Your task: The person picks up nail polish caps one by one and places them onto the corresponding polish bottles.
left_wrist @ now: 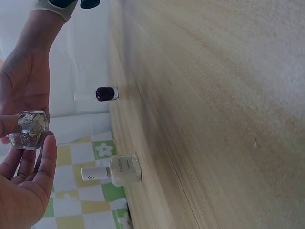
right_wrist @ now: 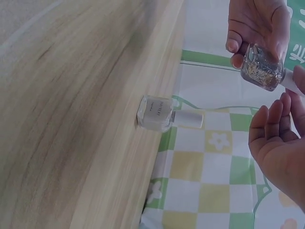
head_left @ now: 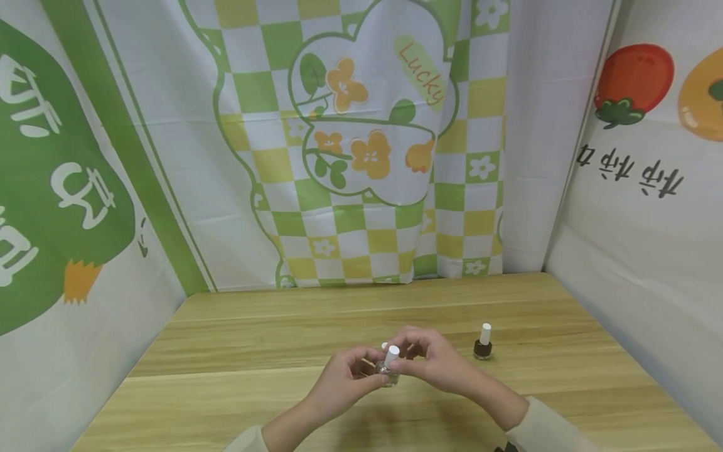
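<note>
A small clear nail polish bottle with golden flecks inside is held a little above the table between both hands, its white cap upward. My left hand grips the glass body between thumb and fingers. Thumb and fingers of my right hand pinch the cap from the other side. In the right wrist view, the flecked bottle shows below the cap. Behind the hands stands a second nail polish bottle, clear or pale with a white cap; the head view shows only its cap top.
To the right, a dark nail polish bottle with a white cap stands upright on the wooden table. A checked green and yellow curtain hangs at the table's back edge, with printed cloth on both sides.
</note>
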Available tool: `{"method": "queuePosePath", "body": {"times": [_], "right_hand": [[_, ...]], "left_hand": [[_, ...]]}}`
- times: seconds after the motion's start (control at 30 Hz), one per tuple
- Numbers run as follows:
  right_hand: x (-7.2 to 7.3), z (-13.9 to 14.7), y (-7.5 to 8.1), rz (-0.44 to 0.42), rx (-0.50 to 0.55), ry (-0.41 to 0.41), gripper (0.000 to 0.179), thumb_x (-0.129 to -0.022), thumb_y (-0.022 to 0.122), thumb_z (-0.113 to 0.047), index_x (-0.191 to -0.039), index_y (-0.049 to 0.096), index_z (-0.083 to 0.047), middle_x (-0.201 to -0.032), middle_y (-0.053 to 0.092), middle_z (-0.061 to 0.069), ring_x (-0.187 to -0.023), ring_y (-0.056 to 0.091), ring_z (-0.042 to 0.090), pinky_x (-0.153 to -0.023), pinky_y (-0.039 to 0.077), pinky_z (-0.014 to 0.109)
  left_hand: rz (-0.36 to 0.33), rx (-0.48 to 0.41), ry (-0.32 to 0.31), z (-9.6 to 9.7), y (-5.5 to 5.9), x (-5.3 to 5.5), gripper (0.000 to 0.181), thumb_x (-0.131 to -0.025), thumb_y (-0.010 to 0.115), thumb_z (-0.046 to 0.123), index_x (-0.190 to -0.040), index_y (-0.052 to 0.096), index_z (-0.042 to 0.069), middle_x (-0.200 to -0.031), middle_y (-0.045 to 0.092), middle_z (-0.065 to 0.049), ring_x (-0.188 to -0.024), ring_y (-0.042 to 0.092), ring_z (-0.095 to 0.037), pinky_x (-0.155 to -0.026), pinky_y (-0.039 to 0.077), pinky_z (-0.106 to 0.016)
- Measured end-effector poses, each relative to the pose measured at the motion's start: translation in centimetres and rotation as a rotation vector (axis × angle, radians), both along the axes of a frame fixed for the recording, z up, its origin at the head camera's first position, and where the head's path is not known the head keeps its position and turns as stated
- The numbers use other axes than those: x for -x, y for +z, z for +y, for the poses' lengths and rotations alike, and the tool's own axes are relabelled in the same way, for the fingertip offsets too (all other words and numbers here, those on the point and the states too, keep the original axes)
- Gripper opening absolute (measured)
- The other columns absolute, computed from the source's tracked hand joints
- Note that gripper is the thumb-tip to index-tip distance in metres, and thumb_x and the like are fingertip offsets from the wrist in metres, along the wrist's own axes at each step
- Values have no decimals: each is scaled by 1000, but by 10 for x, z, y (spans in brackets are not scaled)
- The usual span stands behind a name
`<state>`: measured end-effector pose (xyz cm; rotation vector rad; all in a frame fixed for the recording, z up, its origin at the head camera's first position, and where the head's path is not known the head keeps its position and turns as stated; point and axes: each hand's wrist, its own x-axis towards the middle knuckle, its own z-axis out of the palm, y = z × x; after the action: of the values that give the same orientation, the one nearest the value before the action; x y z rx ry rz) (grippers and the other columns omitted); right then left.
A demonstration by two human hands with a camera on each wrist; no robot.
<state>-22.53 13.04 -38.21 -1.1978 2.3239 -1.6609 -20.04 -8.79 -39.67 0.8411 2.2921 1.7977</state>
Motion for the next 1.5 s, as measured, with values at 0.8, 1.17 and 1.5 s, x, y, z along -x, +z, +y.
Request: {"method": "queuePosePath", "body": {"times": [0.8,1.17,1.5], "right_hand": [[-4,-9,-4,-36,-18,-188,22,-81,79,-20,-90,62,-10,-85,62,0,-80,57,17,-72,51,29],[3,3,-1,-152,17,-13,28,-84,75,-10,-108,64,-1,-91,60,10,-79,55,17,-69,50,25],[1,2,-1,-127,11,55,28,-88,71,-10,-114,66,-3,-90,63,9,-77,57,17,-64,51,25]], "left_hand": [[-2,1,17,1,0,0,23,-90,70,14,-110,66,3,-108,66,-9,-86,67,-17,-76,56,-29],[-13,12,37,-1,2,-2,24,-89,72,15,-109,66,4,-108,66,-7,-85,66,-18,-74,55,-28],[-4,1,31,-1,-1,-1,23,-87,73,14,-107,67,4,-108,66,-8,-84,67,-17,-73,55,-27]]}}
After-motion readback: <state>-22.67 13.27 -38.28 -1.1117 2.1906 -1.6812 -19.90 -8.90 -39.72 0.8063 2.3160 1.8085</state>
